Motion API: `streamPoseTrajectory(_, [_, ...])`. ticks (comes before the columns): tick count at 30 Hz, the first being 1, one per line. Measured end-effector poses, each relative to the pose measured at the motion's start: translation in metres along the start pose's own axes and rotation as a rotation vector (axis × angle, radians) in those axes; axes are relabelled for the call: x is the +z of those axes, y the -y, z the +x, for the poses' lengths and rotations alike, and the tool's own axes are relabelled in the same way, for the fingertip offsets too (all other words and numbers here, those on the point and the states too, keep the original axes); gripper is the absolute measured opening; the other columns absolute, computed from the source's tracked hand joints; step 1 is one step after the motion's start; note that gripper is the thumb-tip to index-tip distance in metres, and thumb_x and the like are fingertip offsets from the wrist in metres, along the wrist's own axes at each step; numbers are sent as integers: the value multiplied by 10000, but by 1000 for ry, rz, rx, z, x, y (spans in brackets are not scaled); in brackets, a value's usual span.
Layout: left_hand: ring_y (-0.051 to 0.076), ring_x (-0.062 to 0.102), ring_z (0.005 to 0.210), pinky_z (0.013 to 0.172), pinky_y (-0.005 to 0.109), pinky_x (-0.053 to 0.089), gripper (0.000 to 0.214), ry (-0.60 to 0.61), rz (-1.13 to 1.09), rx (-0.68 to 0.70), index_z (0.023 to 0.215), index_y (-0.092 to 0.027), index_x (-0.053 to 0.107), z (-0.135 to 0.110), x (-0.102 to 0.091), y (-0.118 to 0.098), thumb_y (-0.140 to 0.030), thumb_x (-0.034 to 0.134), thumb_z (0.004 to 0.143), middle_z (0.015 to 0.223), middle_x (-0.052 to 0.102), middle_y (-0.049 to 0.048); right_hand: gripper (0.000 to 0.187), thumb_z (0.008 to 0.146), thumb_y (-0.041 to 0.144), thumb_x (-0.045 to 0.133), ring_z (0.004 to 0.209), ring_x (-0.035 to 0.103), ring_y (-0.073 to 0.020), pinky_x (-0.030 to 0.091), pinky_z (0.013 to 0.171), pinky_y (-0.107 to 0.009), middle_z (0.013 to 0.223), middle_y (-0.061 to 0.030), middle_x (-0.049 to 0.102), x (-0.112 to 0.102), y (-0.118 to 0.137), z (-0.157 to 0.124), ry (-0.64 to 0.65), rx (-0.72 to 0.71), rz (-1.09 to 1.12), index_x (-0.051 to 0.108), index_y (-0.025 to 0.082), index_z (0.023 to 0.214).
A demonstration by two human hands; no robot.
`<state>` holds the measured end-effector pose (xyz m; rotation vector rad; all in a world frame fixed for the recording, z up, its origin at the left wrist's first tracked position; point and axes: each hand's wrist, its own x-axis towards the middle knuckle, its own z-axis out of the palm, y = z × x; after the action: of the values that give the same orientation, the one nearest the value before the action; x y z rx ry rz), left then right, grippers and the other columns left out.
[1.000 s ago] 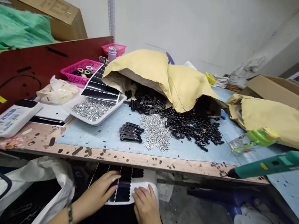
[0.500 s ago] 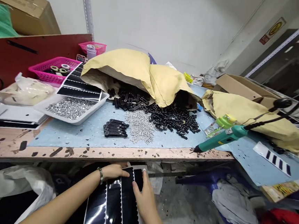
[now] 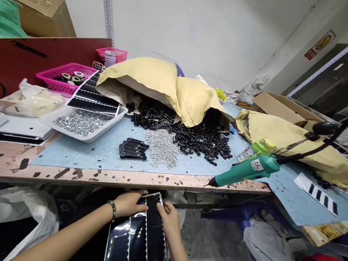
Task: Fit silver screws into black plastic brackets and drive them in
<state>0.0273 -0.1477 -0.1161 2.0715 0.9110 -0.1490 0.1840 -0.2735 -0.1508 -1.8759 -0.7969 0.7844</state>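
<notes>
A sheet of black stickers [image 3: 138, 237] with white backing and scalloped strips lies over my lap, below the bench edge. My left hand [image 3: 129, 203], with a beaded bracelet on its wrist, grips the sheet's upper left edge, thumb on top. At the upper right edge, my right hand [image 3: 168, 218] pinches the same sheet, its thumb on the black face. On the bench above are a small stack of black plastic arms [image 3: 133, 149], a heap of silver screws [image 3: 162, 147] and a pile of small black parts [image 3: 205, 143].
A green electric screwdriver [image 3: 246, 171] hangs over the bench's front edge. Yellow sacks [image 3: 142, 73] spill black parts at the back. A white tray [image 3: 92, 136] of silver pieces and a pink basket [image 3: 49, 79] stand left. A purple chair [image 3: 241, 211] is at lower right.
The sticker sheet has turned a little upright. My right hand's fingers have curled in at its edge, and my left hand has shifted slightly left. The screwdriver appears further left.
</notes>
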Motion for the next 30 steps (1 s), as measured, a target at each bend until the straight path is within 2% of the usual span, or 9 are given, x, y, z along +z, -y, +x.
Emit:
streamPoseTrajectory(4, [311,604,1062,904,406,442,440,2,42,2,1176,-195,592,-6,-4,0,-466,606,830,1142,657,110,398,814,541,531,822,675,-296,468,720,-342,823,-130,722,3,13,2,23,-32,-280,686,175,840])
streamPoseTrajectory(7, [254,609,1034,912,423,448,390,29,47,8,1145,-164,596,-4,-8,0,-451,573,882,1130,646,101,368,871,490,450,764,667,-291,440,676,-333,769,-128,705,6,18,3,25,-81,-410,644,205,743])
streamPoseTrajectory(12, [218,619,982,896,446,465,355,97,50,23,1105,-148,604,-5,-21,4,-440,567,907,1086,645,76,496,911,532,300,560,584,-213,371,540,-274,550,-41,604,-7,12,13,33,-198,-434,521,241,575])
streamPoseTrajectory(15, [245,642,946,863,416,471,374,81,51,0,1041,-165,650,-14,-32,16,-483,611,848,1017,687,80,537,895,609,273,474,478,-164,316,483,-253,470,11,483,-16,8,15,-3,-258,-413,435,242,538])
streamPoseTrajectory(20, [379,644,923,840,452,457,514,-39,44,-96,979,-188,709,-51,-54,48,-606,654,686,924,720,139,516,917,599,270,434,326,-101,253,445,-220,474,74,286,-26,22,8,-18,-364,-385,318,236,553])
streamPoseTrajectory(23, [406,559,1090,987,510,341,653,-142,42,-104,1187,-186,635,-90,-56,48,-577,675,665,1121,666,171,475,948,510,314,441,301,-91,248,443,-214,497,75,267,-31,49,2,27,-463,-389,311,229,565])
streamPoseTrajectory(25, [352,449,1247,1080,453,249,637,-177,-9,-52,1262,-251,588,-115,-51,33,-580,637,719,1332,551,114,453,952,459,358,456,317,-94,261,462,-221,512,63,313,-29,75,-1,59,-548,-394,343,222,566])
streamPoseTrajectory(27, [281,452,1261,1074,399,292,525,-150,-328,16,1221,-312,609,-131,-44,10,-642,472,836,1347,545,50,385,954,380,410,484,378,-106,290,495,-235,543,34,413,-21,104,-4,73,-732,-441,452,211,610])
streamPoseTrajectory(30, [264,524,1194,990,389,410,770,132,-1011,-14,1043,-261,692,-131,-39,-23,-800,187,822,1192,643,68,159,936,247,479,560,489,-147,339,539,-260,620,-18,553,5,141,-8,75,-1162,-574,598,189,847])
